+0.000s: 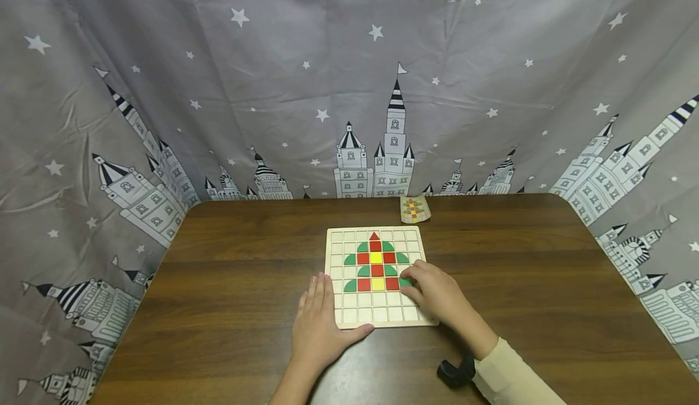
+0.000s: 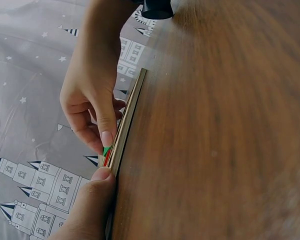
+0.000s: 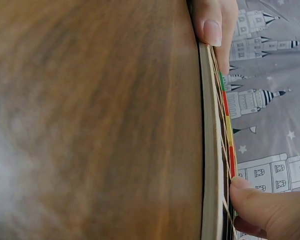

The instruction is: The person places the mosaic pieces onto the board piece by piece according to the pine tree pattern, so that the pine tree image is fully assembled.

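A square wooden grid board (image 1: 355, 316) lies on the table, bearing a tree pattern of red, yellow and green pieces. My left hand (image 1: 317, 335) rests along its left side with straight fingers, its thumb stretched along the near edge. At the right end of the lowest coloured row, my right hand (image 1: 441, 292) pinches a green quarter-round piece (image 1: 405, 282) between thumb and fingers. That piece also shows under the right thumb in the left wrist view. In the right wrist view the board is seen edge-on, with the left hand (image 3: 213, 22) at its far end.
A small curled card (image 1: 415, 209) printed with a similar tree pattern lies at the table's back edge. A black curved object (image 1: 455, 373) sits by the right wrist. Behind the brown wooden table (image 1: 240, 259) hangs a grey curtain with castles and stars.
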### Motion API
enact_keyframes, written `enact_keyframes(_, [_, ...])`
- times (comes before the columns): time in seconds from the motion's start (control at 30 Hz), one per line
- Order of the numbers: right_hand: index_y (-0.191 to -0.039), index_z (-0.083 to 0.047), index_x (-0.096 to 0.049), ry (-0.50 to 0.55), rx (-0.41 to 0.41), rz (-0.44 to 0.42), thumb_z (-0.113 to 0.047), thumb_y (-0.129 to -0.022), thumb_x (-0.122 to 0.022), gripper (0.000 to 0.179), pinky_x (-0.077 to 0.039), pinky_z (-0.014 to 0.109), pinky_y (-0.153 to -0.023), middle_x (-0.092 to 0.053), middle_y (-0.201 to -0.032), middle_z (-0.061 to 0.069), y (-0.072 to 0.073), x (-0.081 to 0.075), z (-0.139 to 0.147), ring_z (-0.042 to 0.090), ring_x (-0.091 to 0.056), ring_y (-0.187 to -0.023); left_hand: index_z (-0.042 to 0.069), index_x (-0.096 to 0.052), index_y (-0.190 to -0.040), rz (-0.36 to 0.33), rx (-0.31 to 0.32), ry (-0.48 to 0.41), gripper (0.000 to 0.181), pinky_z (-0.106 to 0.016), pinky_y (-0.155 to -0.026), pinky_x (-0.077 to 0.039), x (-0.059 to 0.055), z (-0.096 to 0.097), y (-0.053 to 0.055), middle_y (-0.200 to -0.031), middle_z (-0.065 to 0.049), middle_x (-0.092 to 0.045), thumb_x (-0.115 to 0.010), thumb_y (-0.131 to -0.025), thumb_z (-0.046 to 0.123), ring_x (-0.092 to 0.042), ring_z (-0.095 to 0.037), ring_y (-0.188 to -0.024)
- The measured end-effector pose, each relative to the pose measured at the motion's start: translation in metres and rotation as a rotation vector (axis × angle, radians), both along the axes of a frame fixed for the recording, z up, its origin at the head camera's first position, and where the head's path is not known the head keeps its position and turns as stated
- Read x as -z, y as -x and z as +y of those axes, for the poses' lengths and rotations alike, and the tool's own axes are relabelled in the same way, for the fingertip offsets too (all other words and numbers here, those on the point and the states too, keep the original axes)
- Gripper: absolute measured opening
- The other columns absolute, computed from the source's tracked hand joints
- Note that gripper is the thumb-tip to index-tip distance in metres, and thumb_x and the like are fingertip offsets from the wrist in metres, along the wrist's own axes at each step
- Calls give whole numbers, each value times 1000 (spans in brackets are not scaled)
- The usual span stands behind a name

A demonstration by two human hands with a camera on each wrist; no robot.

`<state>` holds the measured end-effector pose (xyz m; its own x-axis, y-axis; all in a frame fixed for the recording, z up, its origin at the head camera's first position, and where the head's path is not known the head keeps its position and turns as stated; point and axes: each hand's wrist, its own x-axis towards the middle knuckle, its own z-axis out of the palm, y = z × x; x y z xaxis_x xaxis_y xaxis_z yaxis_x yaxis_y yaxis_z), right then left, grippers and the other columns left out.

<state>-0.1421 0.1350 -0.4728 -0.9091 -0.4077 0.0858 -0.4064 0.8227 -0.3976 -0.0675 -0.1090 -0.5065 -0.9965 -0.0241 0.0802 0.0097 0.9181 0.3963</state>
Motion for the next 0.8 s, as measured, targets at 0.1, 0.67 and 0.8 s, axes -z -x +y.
enact_keyframes(0.1, [-103,-16,-74,3,2,-4,-29,-88,-76,20,-44,24,-64,-59,-85,-9,0,0,0,5,-46,-70,-1,-26,-155,-1,-1,1,136,-49,-122,-27,0,0,0,-163,-17,-25,-58,-62,92,-21,-31,-153])
enact_keyframes(0.67, [-98,-15,-75,79,15,6,-26,-86,-77,15,-51,30,-72,-66,-93,-8,0,5,0,8,-56,-84,-1,-26,-155,0,-4,5,136,-49,-122,-26,0,1,1,-163,-17,-25,-59,-62,92,-21,-31,-153])
enact_keyframes(0.8, [-96,-15,-75,121,38,-31,-22,-86,-77,12,-52,32,-76,-67,-95,-7,0,5,0,11,-58,-91,-1,-26,-155,2,-2,7,136,-49,-122,-27,1,0,1,-163,-17,-25,-58,-62,92,-21,-31,-153])
